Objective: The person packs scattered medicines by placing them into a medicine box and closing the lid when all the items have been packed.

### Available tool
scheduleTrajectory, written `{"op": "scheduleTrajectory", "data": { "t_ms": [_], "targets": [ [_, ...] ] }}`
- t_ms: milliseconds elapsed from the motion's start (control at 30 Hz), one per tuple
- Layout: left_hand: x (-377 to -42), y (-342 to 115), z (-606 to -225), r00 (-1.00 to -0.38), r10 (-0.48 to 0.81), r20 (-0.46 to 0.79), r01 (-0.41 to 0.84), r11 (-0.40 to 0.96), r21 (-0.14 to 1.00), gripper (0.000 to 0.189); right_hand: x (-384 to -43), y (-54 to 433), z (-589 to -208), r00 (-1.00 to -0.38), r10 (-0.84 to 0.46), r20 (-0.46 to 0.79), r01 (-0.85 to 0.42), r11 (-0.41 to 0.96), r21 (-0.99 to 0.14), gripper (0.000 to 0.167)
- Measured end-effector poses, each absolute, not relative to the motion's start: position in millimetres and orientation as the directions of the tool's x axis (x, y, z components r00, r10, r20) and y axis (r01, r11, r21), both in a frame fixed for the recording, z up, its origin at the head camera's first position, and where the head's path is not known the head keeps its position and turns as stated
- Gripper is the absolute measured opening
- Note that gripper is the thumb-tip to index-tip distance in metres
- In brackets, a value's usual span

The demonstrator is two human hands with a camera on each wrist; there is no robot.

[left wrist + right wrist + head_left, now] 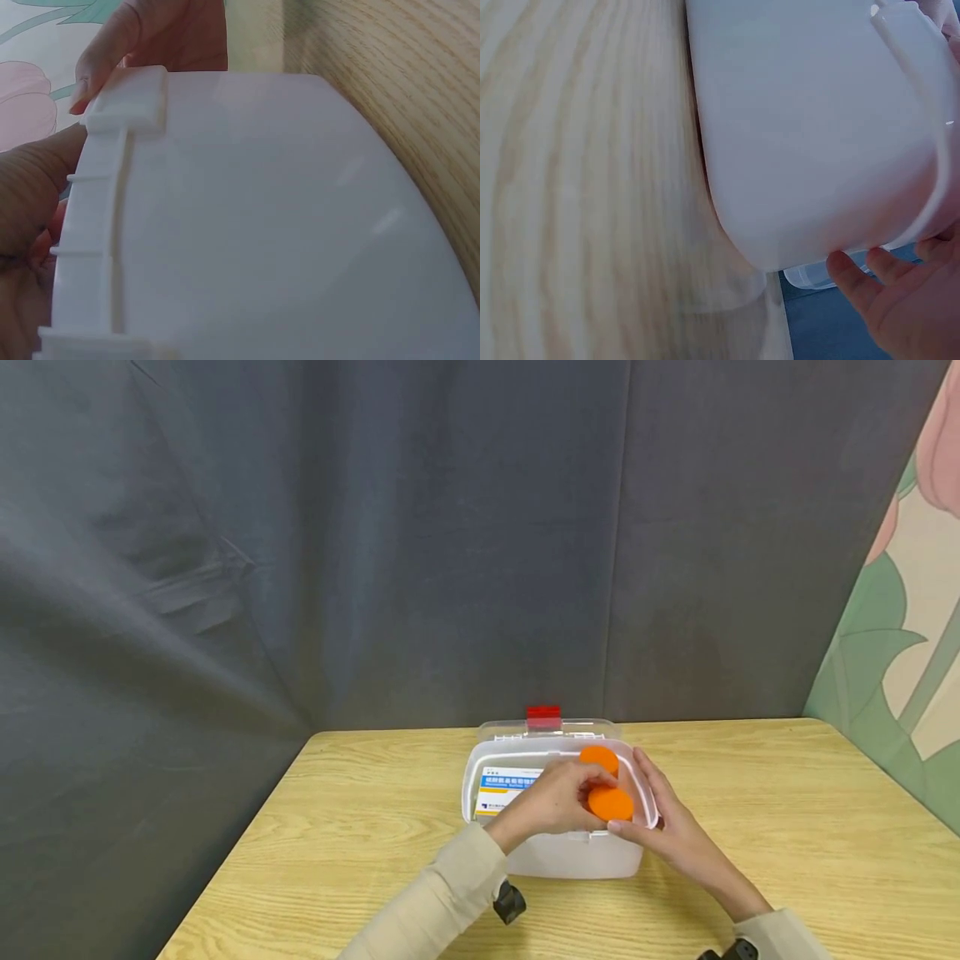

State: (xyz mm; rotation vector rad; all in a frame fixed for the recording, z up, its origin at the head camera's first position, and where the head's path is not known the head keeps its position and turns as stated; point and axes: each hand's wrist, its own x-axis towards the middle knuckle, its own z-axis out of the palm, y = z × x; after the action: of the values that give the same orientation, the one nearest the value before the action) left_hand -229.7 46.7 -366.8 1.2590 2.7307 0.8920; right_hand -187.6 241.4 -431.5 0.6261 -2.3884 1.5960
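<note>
A translucent white plastic box (573, 857) stands on the table with its lid (588, 727) folded open at the back. My left hand (566, 795) reaches over the front rim and grips a round item with an orange cap (611, 803) at the box's front right; its body is hidden. Behind it inside the box sits a second orange cap (598, 760). My right hand (675, 831) holds the box's right end, thumb at the front rim. In the right wrist view its fingers (851, 279) touch the outer wall. A white and blue carton (498, 787) leans inside at left.
The wooden table (360, 827) spreads around the box on both sides. A red latch (543, 717) rises from the lid at the back. Dark grey cloth (465, 543) hangs behind the table, and a floral panel (911, 652) stands at the right.
</note>
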Motion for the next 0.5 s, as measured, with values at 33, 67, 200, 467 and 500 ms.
{"op": "scheduleTrajectory", "data": {
  "t_ms": [33, 67, 200, 467, 500],
  "targets": [
    [-230.0, 46.1, -366.6, -0.678, 0.699, 0.225, 0.695, 0.511, 0.506, 0.04, -187.6, 241.8, -430.9, -0.888, -0.234, 0.396, -0.456, 0.335, -0.825, 0.097],
    [-230.4, 45.5, -366.6, -0.681, 0.697, 0.225, 0.689, 0.506, 0.519, 0.04, -187.7, 241.9, -430.2, -0.885, -0.234, 0.402, -0.462, 0.344, -0.817, 0.097],
    [-230.7, 41.3, -366.7, -0.7, 0.684, 0.208, 0.649, 0.487, 0.585, 0.04, -188.4, 242.9, -428.3, -0.876, -0.246, 0.414, -0.48, 0.386, -0.788, 0.096],
    [-232.9, 20.8, -359.6, -0.746, 0.633, 0.206, 0.555, 0.42, 0.718, 0.039, -192.9, 259.0, -416.3, -0.881, -0.257, 0.397, -0.473, 0.457, -0.753, 0.073],
    [-234.4, 17.3, -357.7, -0.751, 0.624, 0.218, 0.553, 0.412, 0.724, 0.038, -194.3, 261.4, -413.8, -0.888, -0.246, 0.389, -0.46, 0.465, -0.757, 0.07]
  ]
}}
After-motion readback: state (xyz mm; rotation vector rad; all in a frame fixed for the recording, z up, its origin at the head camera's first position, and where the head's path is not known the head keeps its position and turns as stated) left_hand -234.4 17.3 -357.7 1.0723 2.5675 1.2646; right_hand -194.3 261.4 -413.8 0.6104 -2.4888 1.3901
